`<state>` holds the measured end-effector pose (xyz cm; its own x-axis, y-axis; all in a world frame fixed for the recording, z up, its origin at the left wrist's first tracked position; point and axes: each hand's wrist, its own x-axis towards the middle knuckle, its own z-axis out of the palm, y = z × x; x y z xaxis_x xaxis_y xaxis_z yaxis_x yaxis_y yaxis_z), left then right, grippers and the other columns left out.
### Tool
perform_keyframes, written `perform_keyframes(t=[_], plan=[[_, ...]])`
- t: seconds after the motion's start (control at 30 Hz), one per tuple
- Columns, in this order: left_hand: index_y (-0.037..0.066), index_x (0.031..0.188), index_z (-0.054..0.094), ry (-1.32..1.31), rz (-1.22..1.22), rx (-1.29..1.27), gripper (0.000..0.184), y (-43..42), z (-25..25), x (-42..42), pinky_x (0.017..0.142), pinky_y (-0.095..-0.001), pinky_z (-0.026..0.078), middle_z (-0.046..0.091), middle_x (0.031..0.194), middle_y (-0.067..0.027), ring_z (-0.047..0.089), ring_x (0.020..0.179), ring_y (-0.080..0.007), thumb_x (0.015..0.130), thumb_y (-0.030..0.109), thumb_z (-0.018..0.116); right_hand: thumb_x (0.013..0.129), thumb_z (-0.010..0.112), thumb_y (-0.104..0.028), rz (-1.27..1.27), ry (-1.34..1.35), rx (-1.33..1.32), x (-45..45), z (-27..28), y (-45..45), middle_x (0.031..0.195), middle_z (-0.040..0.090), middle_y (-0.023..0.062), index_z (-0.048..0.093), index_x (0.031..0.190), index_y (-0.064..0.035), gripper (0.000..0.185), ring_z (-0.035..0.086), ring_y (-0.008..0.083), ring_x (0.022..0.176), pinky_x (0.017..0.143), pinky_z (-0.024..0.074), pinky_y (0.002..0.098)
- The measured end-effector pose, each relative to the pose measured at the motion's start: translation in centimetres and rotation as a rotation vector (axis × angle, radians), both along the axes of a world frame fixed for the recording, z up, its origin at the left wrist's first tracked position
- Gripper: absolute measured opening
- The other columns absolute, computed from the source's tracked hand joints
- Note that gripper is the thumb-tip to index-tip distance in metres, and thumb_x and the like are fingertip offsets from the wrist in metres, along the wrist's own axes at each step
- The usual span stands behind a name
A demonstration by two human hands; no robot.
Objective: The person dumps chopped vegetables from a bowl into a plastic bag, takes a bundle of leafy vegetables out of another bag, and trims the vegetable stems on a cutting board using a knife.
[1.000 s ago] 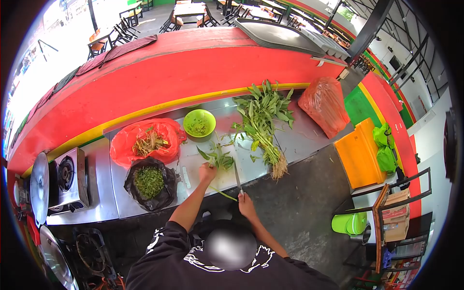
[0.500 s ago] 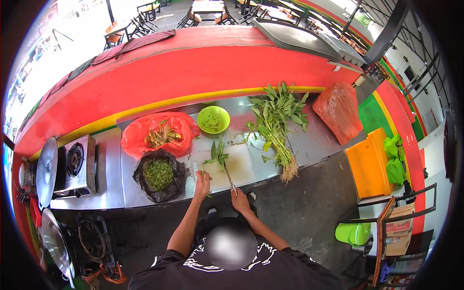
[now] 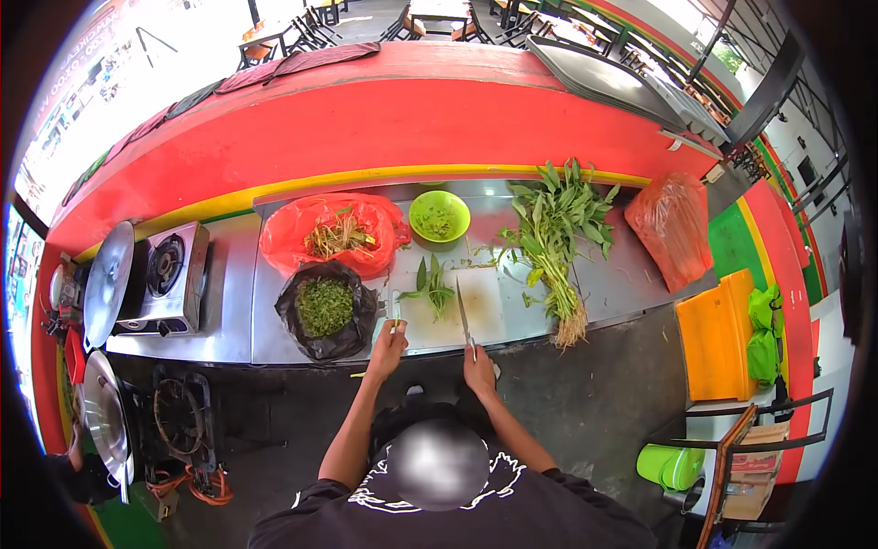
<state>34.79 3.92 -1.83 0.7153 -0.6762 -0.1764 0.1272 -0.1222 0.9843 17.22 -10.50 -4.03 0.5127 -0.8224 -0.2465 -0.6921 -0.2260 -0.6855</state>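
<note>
My right hand (image 3: 477, 368) is closed on the handle of a knife (image 3: 464, 311), whose blade points away over a white cutting board (image 3: 485, 291). Closed around a thin green stem, my left hand (image 3: 390, 342) is at the near edge of the counter. Cut leafy greens (image 3: 433, 288) lie on the board between the hands. To the right rests a large bunch of leafy greens (image 3: 556, 247) with roots toward me. A green bowl (image 3: 439, 218) with bits of greens stands behind the board. Left of it are a red bag (image 3: 274, 240) of stems and a black bag (image 3: 291, 316) of chopped greens.
On the counter's far left is a gas stove (image 3: 169, 274) beside a large metal lid (image 3: 110, 284). A filled red plastic bag (image 3: 672, 233) lies at the right end. An orange crate (image 3: 718, 339) and a green bucket (image 3: 670, 467) stand right. Part of another person shows at lower left.
The view has swung so the counter sits further right. The leafy tops lie apart from my left hand, which has drawn back with a stem. The knife has come away from the leaves.
</note>
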Motion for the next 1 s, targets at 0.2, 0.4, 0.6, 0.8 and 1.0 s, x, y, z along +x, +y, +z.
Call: perform_keyframes(t=[0.2, 0.4, 0.6, 0.8, 1.0], plan=[[0.006, 0.088, 0.037, -0.013, 0.033, -0.068, 0.026, -1.6, -0.1, -1.1, 0.053, -0.0251, 0.034, 0.038, 0.067, 0.0007, 0.037, 0.059, -0.0075, 0.103, 0.027, 0.040, 0.096, 0.041, -0.042, 0.129, -0.039, 0.044, 1.9, -0.7, 0.6, 0.087, 0.062, 0.0297, 0.058, 0.099, 0.0002, 0.045, 0.058, 0.0503, 0.089, 0.077, 0.0445, 0.0556], [0.005, 0.097, 0.055, 0.163, -0.020, -0.124, 0.028, -4.5, 2.5, -1.5, 0.046, -0.0213, 0.029, 0.042, 0.065, 0.0033, 0.036, 0.054, -0.0046, 0.102, 0.031, 0.045, 0.096, 0.045, -0.040, 0.096, -0.214, 0.023, 0.4, -1.1, 1.0, 0.086, 0.064, 0.0242, 0.060, 0.098, -0.0012, 0.042, 0.060, 0.0469, 0.085, 0.076, 0.0466, 0.0511], [0.002, 0.102, 0.057, 0.167, -0.189, -0.180, 0.031, -7.5, 5.4, -1.7, 0.046, -0.0208, 0.027, 0.041, 0.062, 0.0038, 0.033, 0.051, -0.0040, 0.101, 0.030, 0.046, 0.094, 0.056, -0.035, -0.078, -0.406, 0.221, -2.0, -1.9, 0.5, 0.070, 0.061, 0.0089, 0.061, 0.092, -0.0017, 0.034, 0.059, 0.0193, 0.065, 0.062, 0.0444, 0.0342], [0.003, 0.101, 0.058, 0.208, -0.569, -0.220, 0.033, -9.7, 8.6, -1.3, 0.048, -0.0219, 0.026, 0.037, 0.062, 0.0050, 0.031, 0.053, -0.0044, 0.102, 0.032, 0.044, 0.088, 0.068, -0.017, -0.029, -0.629, 0.481, -2.4, 0.6, 0.2, 0.074, 0.060, -0.0015, 0.052, 0.095, -0.0066, 0.020, 0.042, 0.0026, 0.047, 0.041, 0.0337, 0.0200], [0.004, 0.099, 0.057, 0.231, -0.669, -0.365, 0.035, -11.5, 11.2, -1.3, 0.049, -0.0225, 0.024, 0.033, 0.059, 0.0064, 0.027, 0.053, -0.0048, 0.104, 0.033, 0.038, 0.088, 0.066, -0.010, 0.135, -0.696, 0.710, -2.4, 3.4, 0.7, 0.110, 0.067, 0.0083, 0.047, 0.102, -0.0063, 0.023, 0.042, 0.0012, 0.047, 0.040, 0.0350, 0.0194]])
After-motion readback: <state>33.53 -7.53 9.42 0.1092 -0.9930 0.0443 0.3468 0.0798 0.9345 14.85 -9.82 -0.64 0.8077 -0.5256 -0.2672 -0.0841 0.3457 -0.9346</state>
